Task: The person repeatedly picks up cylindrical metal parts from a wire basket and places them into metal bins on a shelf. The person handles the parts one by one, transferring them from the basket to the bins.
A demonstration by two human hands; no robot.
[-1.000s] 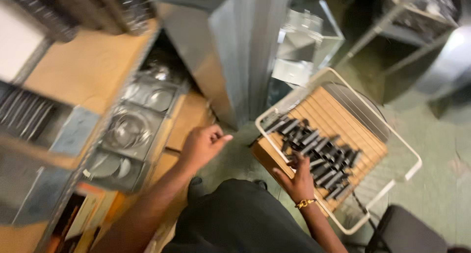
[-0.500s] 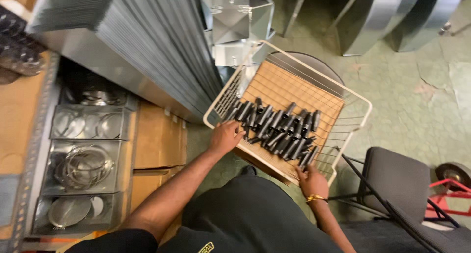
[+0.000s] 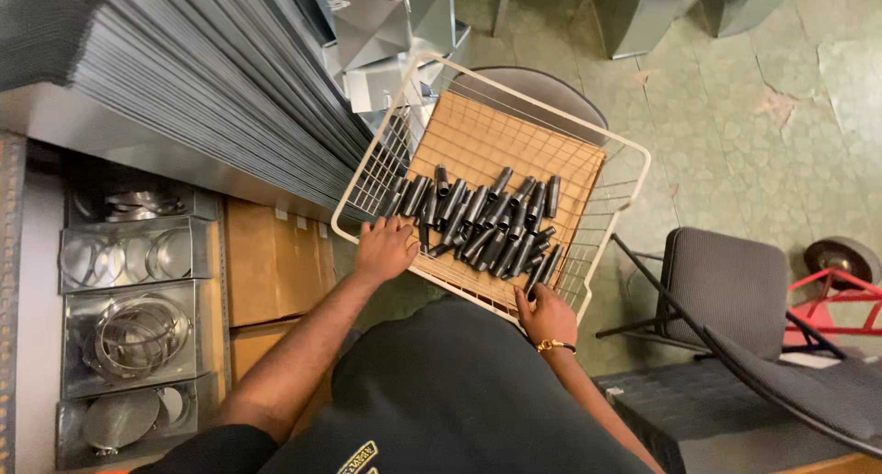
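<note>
Hands (image 3: pixel 386 249) gripping white wire basket (image 3: pixel 588 143) — dark tubes (image 3: pixel 487 219)

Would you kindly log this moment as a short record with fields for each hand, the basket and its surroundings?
Left hand: grips the near left rim of the wire basket, fingers curled over it.
Right hand: holds the near right rim.
Basket contents: a heap of dark short tubes on a cardboard liner.
Basket support: cannot tell; a grey chair seat shows beneath.
Left of basket: stacked sheet-metal panels, bins of metal rings.
Right: a grey chair.
</note>
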